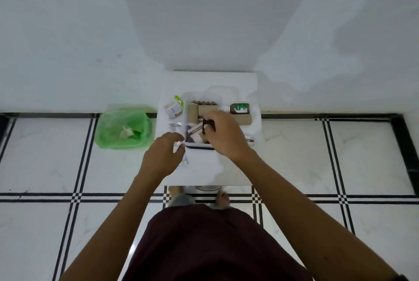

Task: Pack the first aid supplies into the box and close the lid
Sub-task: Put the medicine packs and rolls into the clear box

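Right hand (223, 135) pinching dark item (208, 124) over box (199, 144); left hand (164, 153) on clear packet (179, 145)

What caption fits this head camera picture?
Right hand puts a dark item into the box while left hand steadies it.

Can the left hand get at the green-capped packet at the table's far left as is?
Probably yes. The left hand is at the box's near-left corner; the green-capped packet lies beyond it on the table, with only small packets between.
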`<action>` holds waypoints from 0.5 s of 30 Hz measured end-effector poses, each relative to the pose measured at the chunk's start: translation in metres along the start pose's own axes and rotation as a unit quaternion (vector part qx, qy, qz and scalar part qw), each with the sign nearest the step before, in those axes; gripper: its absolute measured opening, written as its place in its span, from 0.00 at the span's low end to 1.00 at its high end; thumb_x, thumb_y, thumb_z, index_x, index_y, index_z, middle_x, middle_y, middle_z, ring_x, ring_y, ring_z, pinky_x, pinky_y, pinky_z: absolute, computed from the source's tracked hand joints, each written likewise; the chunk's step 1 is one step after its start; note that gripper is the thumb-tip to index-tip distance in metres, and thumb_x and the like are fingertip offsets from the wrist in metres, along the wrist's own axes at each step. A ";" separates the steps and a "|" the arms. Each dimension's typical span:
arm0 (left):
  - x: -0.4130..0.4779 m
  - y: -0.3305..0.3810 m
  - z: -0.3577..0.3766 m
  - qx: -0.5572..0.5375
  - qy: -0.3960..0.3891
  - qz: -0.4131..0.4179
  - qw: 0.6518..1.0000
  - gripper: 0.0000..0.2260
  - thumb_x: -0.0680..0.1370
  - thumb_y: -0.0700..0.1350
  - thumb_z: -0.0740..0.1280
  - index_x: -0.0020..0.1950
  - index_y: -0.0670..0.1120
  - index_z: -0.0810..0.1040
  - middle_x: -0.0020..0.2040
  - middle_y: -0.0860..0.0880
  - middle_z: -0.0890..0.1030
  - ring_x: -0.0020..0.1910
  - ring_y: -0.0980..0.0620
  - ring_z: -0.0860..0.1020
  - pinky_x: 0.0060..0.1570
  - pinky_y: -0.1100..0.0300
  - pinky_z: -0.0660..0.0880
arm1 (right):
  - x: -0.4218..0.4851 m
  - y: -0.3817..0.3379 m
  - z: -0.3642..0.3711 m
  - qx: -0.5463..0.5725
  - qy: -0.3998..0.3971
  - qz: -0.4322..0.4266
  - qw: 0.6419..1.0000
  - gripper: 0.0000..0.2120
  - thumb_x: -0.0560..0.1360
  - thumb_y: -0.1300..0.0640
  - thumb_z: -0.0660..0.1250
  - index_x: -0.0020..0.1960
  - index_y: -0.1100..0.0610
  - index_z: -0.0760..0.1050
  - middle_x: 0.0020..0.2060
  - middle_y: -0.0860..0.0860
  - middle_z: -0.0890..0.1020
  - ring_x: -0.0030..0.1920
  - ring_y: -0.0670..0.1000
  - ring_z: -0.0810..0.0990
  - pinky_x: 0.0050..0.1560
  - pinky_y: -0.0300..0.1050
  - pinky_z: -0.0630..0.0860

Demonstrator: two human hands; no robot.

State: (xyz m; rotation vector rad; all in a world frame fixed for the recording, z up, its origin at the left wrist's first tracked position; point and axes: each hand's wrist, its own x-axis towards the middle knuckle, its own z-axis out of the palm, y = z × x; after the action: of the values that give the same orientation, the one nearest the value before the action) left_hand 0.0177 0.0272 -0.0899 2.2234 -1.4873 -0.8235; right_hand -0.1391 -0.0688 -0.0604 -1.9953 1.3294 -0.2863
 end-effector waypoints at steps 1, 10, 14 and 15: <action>0.002 -0.002 0.005 0.006 -0.011 -0.001 1.000 0.10 0.76 0.47 0.64 0.57 0.49 0.78 0.57 0.48 0.80 0.55 0.45 0.77 0.51 0.52 0.75 | -0.005 0.006 -0.002 0.003 -0.002 0.009 1.000 0.09 0.76 0.62 0.61 0.53 0.62 0.76 0.50 0.58 0.80 0.50 0.57 0.78 0.51 0.55 0.78; 0.015 -0.048 0.030 0.095 -0.183 -0.012 0.979 0.23 0.67 0.54 0.74 0.59 0.48 0.75 0.58 0.47 0.78 0.56 0.46 0.75 0.51 0.54 0.73 | -0.015 0.035 0.012 -0.013 0.015 0.110 0.994 0.13 0.75 0.64 0.63 0.59 0.59 0.74 0.54 0.57 0.79 0.56 0.57 0.77 0.54 0.49 0.75; 0.024 -0.076 0.040 0.164 -0.229 0.048 0.958 0.31 0.67 0.56 0.74 0.67 0.48 0.70 0.66 0.49 0.73 0.63 0.48 0.70 0.55 0.52 0.73 | -0.010 0.059 0.024 -0.061 0.018 0.174 0.983 0.18 0.74 0.66 0.64 0.63 0.59 0.72 0.59 0.57 0.77 0.59 0.57 0.76 0.54 0.48 0.73; 0.027 -0.080 0.043 0.189 -0.233 0.068 0.952 0.32 0.67 0.56 0.74 0.67 0.47 0.69 0.66 0.49 0.72 0.63 0.47 0.70 0.55 0.52 0.73 | -0.008 0.066 0.027 -0.075 0.010 0.179 0.981 0.19 0.74 0.65 0.64 0.64 0.59 0.72 0.60 0.57 0.77 0.60 0.57 0.75 0.54 0.48 0.74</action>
State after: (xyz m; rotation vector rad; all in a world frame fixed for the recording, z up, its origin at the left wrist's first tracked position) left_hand 0.0560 0.0359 -0.1759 2.2427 -2.1517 -1.1588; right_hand -0.1757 -0.0643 -0.1224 -1.8295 1.7333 -0.0392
